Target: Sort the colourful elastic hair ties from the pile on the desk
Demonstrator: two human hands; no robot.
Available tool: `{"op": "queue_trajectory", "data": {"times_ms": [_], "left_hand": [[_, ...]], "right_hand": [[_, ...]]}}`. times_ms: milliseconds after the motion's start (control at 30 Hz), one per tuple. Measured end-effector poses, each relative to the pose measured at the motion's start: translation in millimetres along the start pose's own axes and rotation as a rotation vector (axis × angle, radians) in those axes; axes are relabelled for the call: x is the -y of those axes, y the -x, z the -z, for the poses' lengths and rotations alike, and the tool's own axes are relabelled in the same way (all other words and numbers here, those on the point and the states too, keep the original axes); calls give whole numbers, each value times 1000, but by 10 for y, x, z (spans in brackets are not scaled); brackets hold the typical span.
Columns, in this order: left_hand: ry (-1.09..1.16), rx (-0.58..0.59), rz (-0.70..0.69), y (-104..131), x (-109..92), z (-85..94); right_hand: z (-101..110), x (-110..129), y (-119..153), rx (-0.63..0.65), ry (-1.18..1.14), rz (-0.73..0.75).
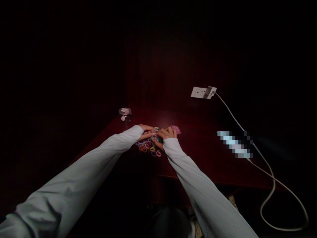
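Observation:
A pile of small colourful hair ties (pixel 147 146) in pink, orange, yellow, purple and other colours lies on the dark red table. Over its far part my left hand (pixel 146 131) reaches in with its fingers pinched together. My right hand (pixel 167 133) meets it from the other side, fingers bent and closed, wearing a ring. The fingertips of both hands nearly touch, and whatever is between them is too small and dim to name. Just beyond my right hand sits a pink bundle of small loops (pixel 176 129).
A clear round container (pixel 125 111) with pink pieces stands at the table's far left. On the right lies a lit, pixelated phone-like device (pixel 234 144). Its white cable (pixel 272 177) loops past the table edge. A wall socket (pixel 198 92) holds a white charger (pixel 210 92).

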State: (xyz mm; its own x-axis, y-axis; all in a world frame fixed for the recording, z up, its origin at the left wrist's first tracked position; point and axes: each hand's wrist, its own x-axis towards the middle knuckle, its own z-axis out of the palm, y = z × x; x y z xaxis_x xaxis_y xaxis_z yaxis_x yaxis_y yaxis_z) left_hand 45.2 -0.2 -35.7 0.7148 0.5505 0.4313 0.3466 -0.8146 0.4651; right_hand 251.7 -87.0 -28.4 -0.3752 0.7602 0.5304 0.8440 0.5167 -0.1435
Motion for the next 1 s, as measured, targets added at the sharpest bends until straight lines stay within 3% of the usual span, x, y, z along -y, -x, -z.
{"op": "queue_trajectory", "data": {"times_ms": [233, 533, 1000], "left_hand": [[-3, 66, 18, 63, -243, 153], [-20, 46, 24, 18, -116, 76], [60, 40, 88, 81, -417, 259]], "right_hand": [[24, 25, -6, -5, -10, -3], [0, 11, 4, -31, 21, 19], [3, -13, 7, -6, 5, -28]]}}
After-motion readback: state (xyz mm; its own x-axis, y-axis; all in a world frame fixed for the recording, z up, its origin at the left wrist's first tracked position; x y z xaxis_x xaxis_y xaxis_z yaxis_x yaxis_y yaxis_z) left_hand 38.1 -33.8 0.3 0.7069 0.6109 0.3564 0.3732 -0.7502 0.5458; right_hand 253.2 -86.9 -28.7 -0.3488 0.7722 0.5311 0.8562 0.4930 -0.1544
